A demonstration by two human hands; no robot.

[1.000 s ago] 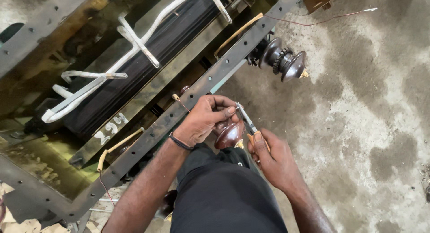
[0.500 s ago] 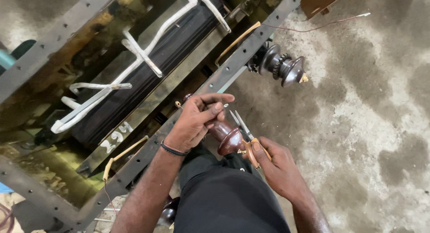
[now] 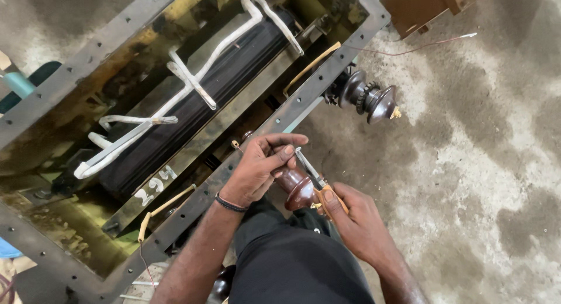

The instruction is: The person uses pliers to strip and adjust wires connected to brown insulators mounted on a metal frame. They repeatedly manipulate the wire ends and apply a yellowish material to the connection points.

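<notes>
— Insulator (image 3: 299,190), the brown one: where is it?

— Right under the left hand (image 3: 257,172), bolted on the tank's rim (image 3: 193,207), just in front of the person's knees. The left hand's fingers are closed around its top, pinching something small at the tip.

— And the other hand?

— The right hand (image 3: 356,222) sits just right of the insulator, gripping the orange handles of a pair of pliers (image 3: 312,175). The metal nose points up toward the left fingertips and touches or nearly touches them.

— Changed from half a second ago?

— Little. Both hands have kept the same grip; the pliers' nose has stayed at the left fingertips. The view has shifted slightly.

— What lies beyond the hands?

— Ahead and to the left, the open tank holds a dark coil (image 3: 193,105) strapped with white bands (image 3: 187,82). Ahead and to the right, a second dark insulator (image 3: 368,99) sticks out from the rim, well apart from the hands. A thin wire (image 3: 409,47) trails past it on the floor.

— Room to move?

— To the right, bare concrete floor (image 3: 479,175). To the left, the rim's edge runs close by the left wrist.
</notes>
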